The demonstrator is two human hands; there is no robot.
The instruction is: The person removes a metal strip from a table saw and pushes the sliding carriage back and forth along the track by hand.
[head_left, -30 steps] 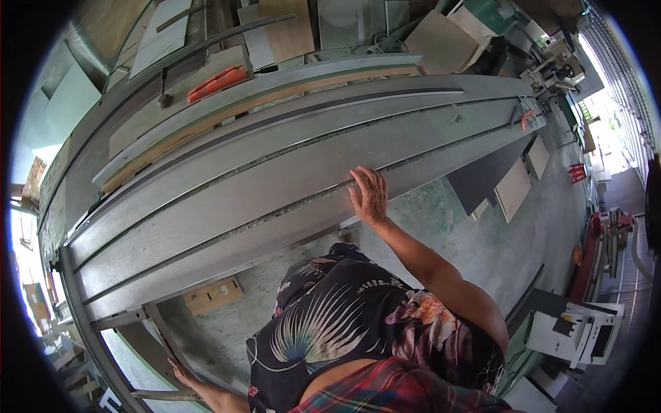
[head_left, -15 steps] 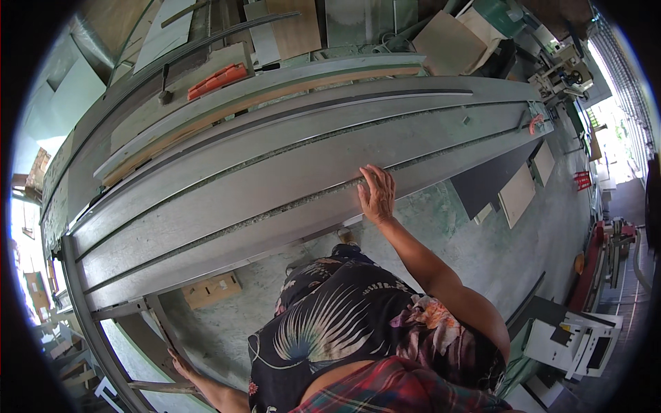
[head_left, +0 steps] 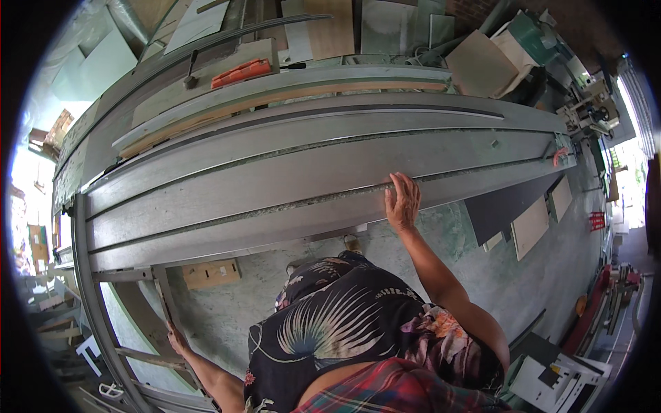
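A long grey metal sliding table (head_left: 303,165) with dark slots along its length lies across the view. My right hand (head_left: 403,201) rests on its near edge strip by the lower slot, fingers spread a little and slightly bent, holding nothing. At lower left, my left hand (head_left: 177,340) is closed around a narrow bar (head_left: 162,297) of the metal side frame (head_left: 88,289) joined to the table's left end. Some left fingers are hidden behind the bar.
An orange-red tool (head_left: 241,72) lies beyond the table, near long grey and wooden strips (head_left: 275,93). Dark and pale boards (head_left: 506,206) lean under the table's right part. A wooden piece (head_left: 211,274) is on the floor. A white machine (head_left: 558,385) stands at lower right.
The view has turned slightly clockwise, so the table's right end sits lower and its left end higher. Both hands keep contact with the table and the frame bar.
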